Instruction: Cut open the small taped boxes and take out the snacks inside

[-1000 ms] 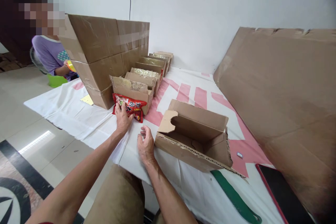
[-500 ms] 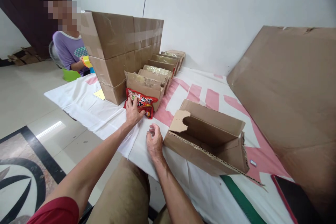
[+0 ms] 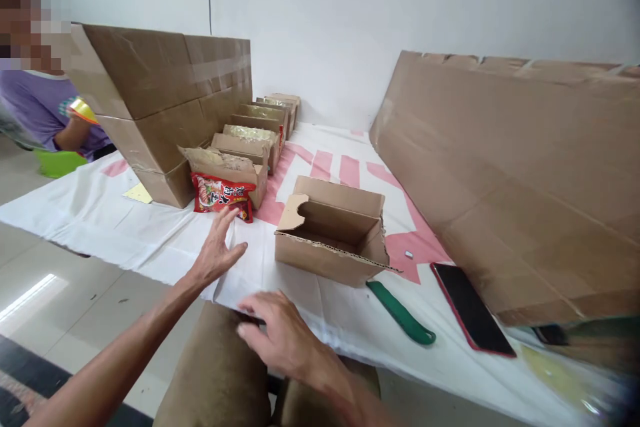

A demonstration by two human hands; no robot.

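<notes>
A red printed food packet (image 3: 223,196) leans upright against the front of an open cardboard box (image 3: 227,163) at the near end of a row. My left hand (image 3: 218,250) is just in front of the packet, fingers spread, with nothing in its grasp. Over my lap at the table's edge, my right hand (image 3: 280,330) is slightly blurred, its fingers apart and holding nothing. To the right of both hands sits another open carton (image 3: 325,263) with its flaps up; the part of its inside that shows holds nothing.
Stacked sealed cartons (image 3: 150,77) stand at the left, with a person in a purple shirt (image 3: 30,107) behind them. A green-handled tool (image 3: 400,313), a phone (image 3: 473,310) and a large cardboard sheet (image 3: 500,167) are on the right. White cloth (image 3: 100,213) covers the table.
My left hand has come off the red packet and drawn back. My right hand has moved down and nearer my lap. The view has turned right, showing the green-handled tool and phone more fully.
</notes>
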